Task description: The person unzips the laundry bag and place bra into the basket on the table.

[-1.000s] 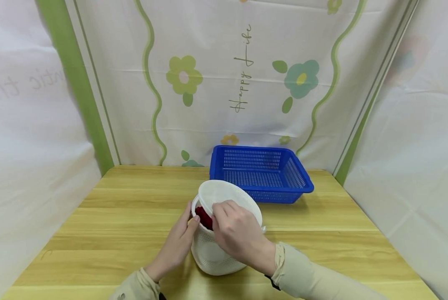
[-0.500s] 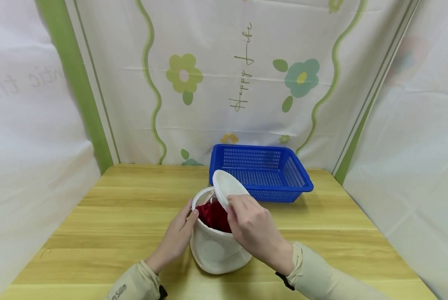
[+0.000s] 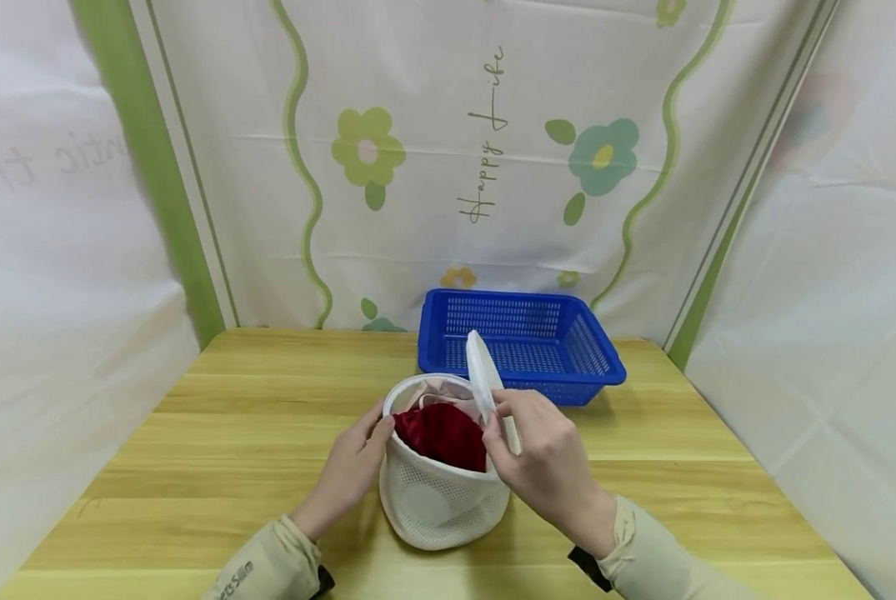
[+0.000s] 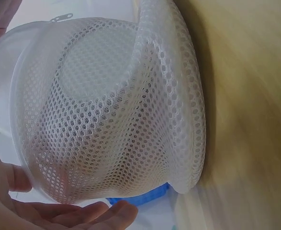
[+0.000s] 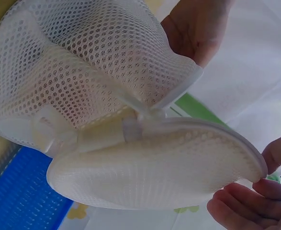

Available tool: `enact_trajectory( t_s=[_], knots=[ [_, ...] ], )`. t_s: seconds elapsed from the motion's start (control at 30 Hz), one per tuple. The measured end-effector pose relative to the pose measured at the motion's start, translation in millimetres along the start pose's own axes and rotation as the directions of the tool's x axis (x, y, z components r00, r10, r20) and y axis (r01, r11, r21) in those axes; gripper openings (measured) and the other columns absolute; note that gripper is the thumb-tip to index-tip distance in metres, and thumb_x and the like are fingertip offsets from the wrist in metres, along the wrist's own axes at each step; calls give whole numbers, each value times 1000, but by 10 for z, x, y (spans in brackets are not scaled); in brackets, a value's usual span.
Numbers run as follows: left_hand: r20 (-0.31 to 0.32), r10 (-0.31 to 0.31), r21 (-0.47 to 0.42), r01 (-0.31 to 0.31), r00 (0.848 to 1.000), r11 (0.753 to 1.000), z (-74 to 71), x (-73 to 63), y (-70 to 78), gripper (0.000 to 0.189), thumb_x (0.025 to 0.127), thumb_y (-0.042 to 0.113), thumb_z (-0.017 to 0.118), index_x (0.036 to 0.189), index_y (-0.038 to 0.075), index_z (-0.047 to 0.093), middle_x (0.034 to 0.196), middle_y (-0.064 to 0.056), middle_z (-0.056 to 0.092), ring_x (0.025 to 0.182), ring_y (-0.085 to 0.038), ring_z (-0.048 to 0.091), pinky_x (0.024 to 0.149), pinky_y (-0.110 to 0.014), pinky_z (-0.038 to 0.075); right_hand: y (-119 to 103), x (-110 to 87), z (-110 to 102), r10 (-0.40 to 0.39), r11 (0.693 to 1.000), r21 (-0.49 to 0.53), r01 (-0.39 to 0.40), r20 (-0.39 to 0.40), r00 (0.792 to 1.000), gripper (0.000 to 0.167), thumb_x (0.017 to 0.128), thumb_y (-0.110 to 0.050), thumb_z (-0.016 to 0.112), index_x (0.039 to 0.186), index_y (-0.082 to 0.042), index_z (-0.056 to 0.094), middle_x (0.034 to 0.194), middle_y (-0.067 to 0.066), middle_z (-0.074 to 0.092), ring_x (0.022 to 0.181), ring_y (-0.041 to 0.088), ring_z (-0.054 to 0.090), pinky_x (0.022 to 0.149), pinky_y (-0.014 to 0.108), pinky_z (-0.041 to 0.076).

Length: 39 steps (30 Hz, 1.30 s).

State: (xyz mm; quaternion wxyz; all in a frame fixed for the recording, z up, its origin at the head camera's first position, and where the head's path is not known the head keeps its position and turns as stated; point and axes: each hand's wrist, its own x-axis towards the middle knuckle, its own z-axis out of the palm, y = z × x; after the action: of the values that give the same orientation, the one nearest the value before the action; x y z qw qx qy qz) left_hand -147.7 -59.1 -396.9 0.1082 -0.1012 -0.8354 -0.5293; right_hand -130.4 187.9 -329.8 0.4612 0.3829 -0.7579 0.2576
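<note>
A white mesh laundry bag (image 3: 436, 507) stands upright on the wooden table, its round top unzipped. At the left of its rim, my left hand (image 3: 352, 461) grips with the thumb at the edge and fingers along the outer wall. My right hand (image 3: 551, 454) pinches the edge of the lid (image 5: 154, 167), which is tilted nearly vertical at the bag's right side. Inside lies dark red velvety cloth (image 3: 443, 435), and behind it pale pink fabric (image 3: 449, 392) with a thin white strap. A zipper pull (image 4: 61, 18) shows in the left wrist view. The bag's lower contents are hidden.
Behind the bag, a blue perforated plastic basket (image 3: 613, 371) sits toward the back of the wooden table (image 3: 215, 467). Printed white curtains (image 3: 432, 100) hang at the back and both sides.
My right hand has swung the lid up and to the right, exposing the red cloth and the pale fabric. The left hand has stayed at the rim.
</note>
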Motion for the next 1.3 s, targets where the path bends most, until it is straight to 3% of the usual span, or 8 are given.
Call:
enact_trajectory(
  t_s=[0.2, 0.37, 0.5, 0.63, 0.73, 0.9, 1.2, 1.3],
  knots=[
    [13, -12, 4, 12, 1000, 1000, -9, 25, 4, 47, 105, 28, 48, 144, 3, 48, 140, -13, 52, 132, -27, 44, 110, -44, 35, 65, -59, -64, 61, 997, 52, -60, -30, 998, 11, 75, 4, 62, 86, 1, 61, 98, 16, 69, 89, 32, 67, 77, 44, 58],
    [18, -17, -8, 18, 1000, 1000, -9, 28, 10, 45, 105, 25, 49, 144, 2, 48, 139, -13, 53, 131, -27, 45, 109, -45, 36, 141, -152, -115, 155, 985, 79, -152, -29, 987, 12, 74, 5, 65, 83, -1, 62, 102, 14, 70, 89, 31, 68, 80, 33, 58],
    [18, -13, -11, 14, 1000, 1000, -6, 27, 7, 45, 104, 24, 49, 143, 2, 48, 139, -14, 53, 131, -28, 45, 109, -45, 37, 182, -258, -150, 248, 962, 129, -242, -33, 968, 16, 74, 9, 68, 81, -3, 61, 101, 14, 71, 84, 29, 69, 75, 24, 58],
    [15, -14, -12, 14, 1000, 1000, 0, 33, -5, 45, 104, 24, 49, 143, 2, 48, 139, -14, 53, 131, -27, 46, 109, -45, 37, 196, -356, -173, 357, 925, 162, -344, -56, 932, 23, 72, 16, 71, 82, -2, 60, 99, 15, 71, 83, 27, 70, 71, 22, 58],
    [12, -15, -12, 15, 1000, 1000, 3, 38, -13, 45, 104, 24, 49, 144, 2, 48, 139, -13, 54, 131, -27, 45, 109, -44, 36, 192, -417, -190, 442, 892, 155, -425, -94, 892, 23, 73, 18, 71, 83, 0, 60, 99, 15, 71, 83, 26, 70, 68, 21, 58],
    [7, -18, -9, 18, 1000, 1000, 5, 34, -12, 45, 104, 24, 50, 143, 2, 48, 138, -13, 54, 130, -27, 46, 109, -46, 37, 159, -504, -221, 581, 812, 153, -563, -136, 802, 20, 78, 16, 71, 84, 1, 59, 102, 14, 71, 88, 23, 68, 67, 17, 57],
    [-1, 12, -2, -12, 1000, 1000, 17, 29, -12, 45, 104, 23, 50, 143, 3, 49, 135, -13, 57, 124, -27, 52, 102, -49, 45, 110, -610, -248, 787, 615, 276, -738, -171, 592, 10, 85, 9, 69, 88, 6, 60, 104, 17, 69, 92, 6, 65, 72, 17, 56],
    [3, 17, -7, -17, 1000, 1000, 23, 29, -13, 46, 104, 24, 50, 144, 2, 48, 134, -14, 58, 123, -27, 53, 101, -49, 46, 125, -655, -258, 821, 570, 289, -769, -170, 544, 9, 86, 8, 69, 91, 8, 61, 104, 18, 68, 93, 7, 65, 73, 17, 56]
  ],
)
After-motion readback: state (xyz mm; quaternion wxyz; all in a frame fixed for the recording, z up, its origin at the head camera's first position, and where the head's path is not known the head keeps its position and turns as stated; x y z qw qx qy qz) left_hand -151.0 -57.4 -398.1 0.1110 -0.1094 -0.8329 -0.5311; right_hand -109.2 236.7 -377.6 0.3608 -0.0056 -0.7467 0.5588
